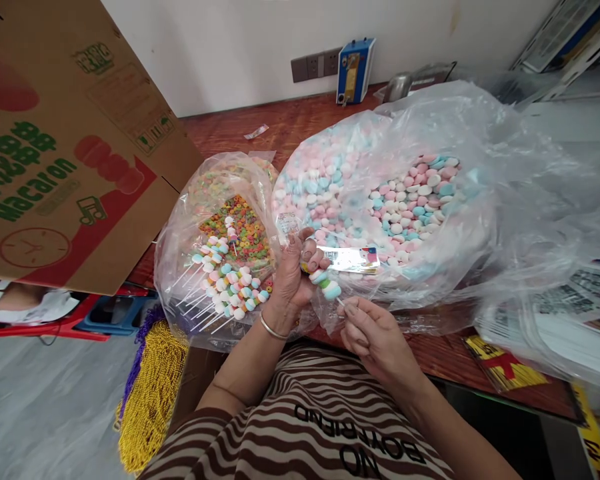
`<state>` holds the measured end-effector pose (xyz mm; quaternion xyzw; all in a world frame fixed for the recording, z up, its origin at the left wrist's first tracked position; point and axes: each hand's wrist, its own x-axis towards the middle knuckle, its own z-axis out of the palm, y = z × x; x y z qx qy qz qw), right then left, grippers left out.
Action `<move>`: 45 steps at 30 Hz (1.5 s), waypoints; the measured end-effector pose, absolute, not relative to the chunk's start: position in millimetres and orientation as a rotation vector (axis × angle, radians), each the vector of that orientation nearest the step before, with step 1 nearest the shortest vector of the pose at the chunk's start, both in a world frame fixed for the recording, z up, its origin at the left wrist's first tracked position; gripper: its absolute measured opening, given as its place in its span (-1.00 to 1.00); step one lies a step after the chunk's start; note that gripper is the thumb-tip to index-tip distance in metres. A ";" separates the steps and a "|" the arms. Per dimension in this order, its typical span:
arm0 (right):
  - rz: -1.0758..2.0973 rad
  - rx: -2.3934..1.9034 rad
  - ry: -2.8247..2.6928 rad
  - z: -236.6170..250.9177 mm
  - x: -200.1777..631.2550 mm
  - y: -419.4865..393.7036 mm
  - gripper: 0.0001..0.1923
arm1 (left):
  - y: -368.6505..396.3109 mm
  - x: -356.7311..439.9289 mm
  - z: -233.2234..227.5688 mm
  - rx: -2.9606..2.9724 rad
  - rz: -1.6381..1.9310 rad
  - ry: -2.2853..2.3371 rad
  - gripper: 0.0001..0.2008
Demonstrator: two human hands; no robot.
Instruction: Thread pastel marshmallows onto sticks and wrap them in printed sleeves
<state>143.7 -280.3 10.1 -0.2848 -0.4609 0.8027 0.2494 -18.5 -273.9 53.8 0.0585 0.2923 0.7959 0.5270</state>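
My left hand (294, 270), with a bangle at its wrist, is closed around the top of a marshmallow skewer (326, 283). Pastel blue, green and white pieces show below its fingers. A shiny printed wrapper (353, 259) juts out beside these fingers; whether they grip it I cannot tell. My right hand (373, 330) pinches the thin white stick at the skewer's lower end. To the left, several finished marshmallow skewers (235, 290) lie piled on a clear bag of colourful ring-shaped pieces (245, 223). Beyond my hands is a large clear bag of pink, white and blue marshmallows (410, 207).
A tall cardboard box (70, 147) stands at the left. At the wall are a blue device (355, 72) and sockets (316, 65). Gold and purple bead strands (155, 393) hang at the front left. A yellow packet (503, 363) lies on the wooden table (230, 133).
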 end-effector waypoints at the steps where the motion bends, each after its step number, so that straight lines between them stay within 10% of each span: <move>1: 2.358 -0.723 -1.057 12.4 142.9 -280.8 -0.71 | -274.9 -18.0 52.7 0.150 1.887 0.670 -0.71; 16: 2.596 -0.549 -0.832 13.3 144.0 -287.9 -0.70 | -285.8 -8.6 57.2 0.202 1.812 0.630 -0.88; 27: -0.048 -0.594 -2.278 0.5 146.8 -278.3 -0.79 | -278.0 11.5 61.4 0.115 1.960 0.925 -0.69; 36: 0.998 -0.822 -1.959 4.9 139.9 -275.2 -0.74 | -286.3 10.0 46.7 0.195 1.838 0.784 -0.60; 45: 1.029 -0.830 -2.043 4.5 134.8 -280.0 -0.70 | -269.3 -15.4 54.6 0.180 1.877 0.801 -0.71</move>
